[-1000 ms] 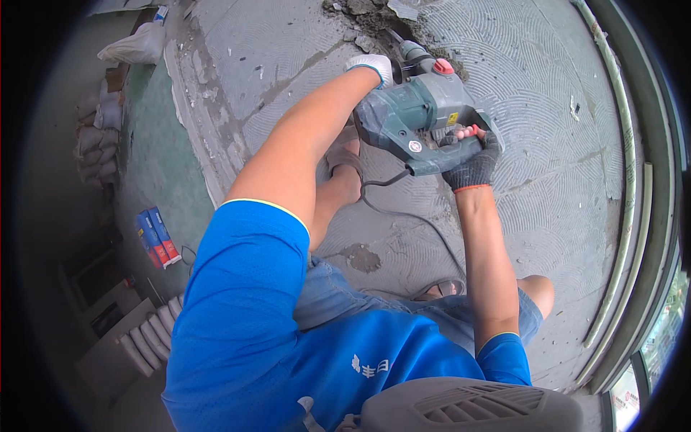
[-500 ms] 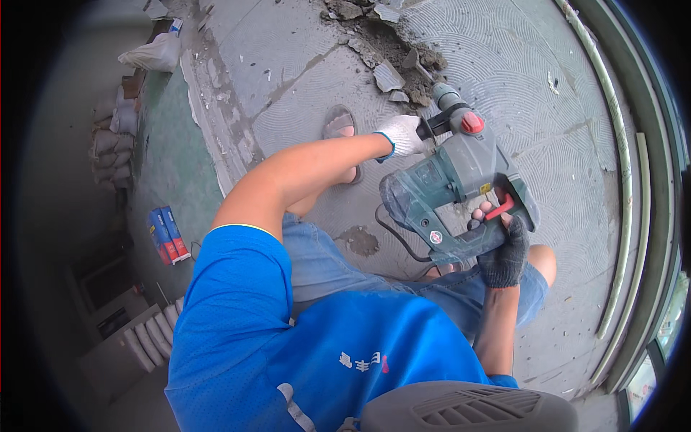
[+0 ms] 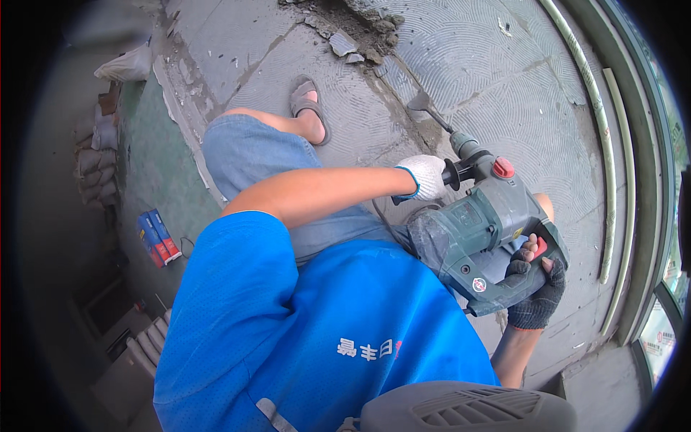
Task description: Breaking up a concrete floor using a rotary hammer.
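We see a green-grey drill (image 3: 471,227) with a red knob (image 3: 503,168) and a flat, flared chisel (image 3: 425,105), held aslant before the shirt (image 3: 360,309), above the floor (image 3: 554,194). The white-gloved left hand (image 3: 426,178) closes round its black side handle (image 3: 453,175), and the dark-gloved right hand (image 3: 536,306) wraps the rear grip (image 3: 507,292), fingertips (image 3: 531,248) bare by the red trigger (image 3: 540,247). Combed arcs (image 3: 497,90) ridge the grey floor, the view's edge crops crumbly rubble (image 3: 367,32), and we cannot tell whether the chisel touches down.
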The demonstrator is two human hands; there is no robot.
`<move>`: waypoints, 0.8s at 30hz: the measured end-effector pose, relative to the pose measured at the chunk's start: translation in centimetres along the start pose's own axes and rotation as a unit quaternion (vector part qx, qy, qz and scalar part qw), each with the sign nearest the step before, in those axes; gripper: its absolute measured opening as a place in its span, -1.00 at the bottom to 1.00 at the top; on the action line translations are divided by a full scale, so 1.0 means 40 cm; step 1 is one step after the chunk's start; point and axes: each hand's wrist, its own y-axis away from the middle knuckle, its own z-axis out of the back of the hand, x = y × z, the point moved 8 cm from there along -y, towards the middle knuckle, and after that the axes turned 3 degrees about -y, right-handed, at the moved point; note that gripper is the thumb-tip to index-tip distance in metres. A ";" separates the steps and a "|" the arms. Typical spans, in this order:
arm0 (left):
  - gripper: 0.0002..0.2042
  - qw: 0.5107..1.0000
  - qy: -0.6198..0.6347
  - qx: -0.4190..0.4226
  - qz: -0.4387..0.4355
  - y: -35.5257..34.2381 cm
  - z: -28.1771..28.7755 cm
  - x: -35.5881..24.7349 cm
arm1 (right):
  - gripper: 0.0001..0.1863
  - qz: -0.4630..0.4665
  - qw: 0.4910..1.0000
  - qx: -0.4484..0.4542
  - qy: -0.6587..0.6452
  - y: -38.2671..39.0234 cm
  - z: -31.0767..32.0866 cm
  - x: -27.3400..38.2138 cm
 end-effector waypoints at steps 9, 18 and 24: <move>-0.68 0.997 -0.035 -0.025 0.062 -0.032 0.026 0.064 | -0.88 -0.013 0.997 -0.016 0.069 -0.058 -0.044 -0.045; -0.59 0.989 -0.067 0.015 0.132 -0.093 0.103 0.233 | -0.93 -0.014 0.999 -0.027 0.040 -0.186 -0.109 -0.171; -0.61 0.989 -0.043 0.027 0.139 -0.064 0.150 0.266 | -0.86 -0.002 0.999 -0.041 0.009 -0.207 -0.126 -0.248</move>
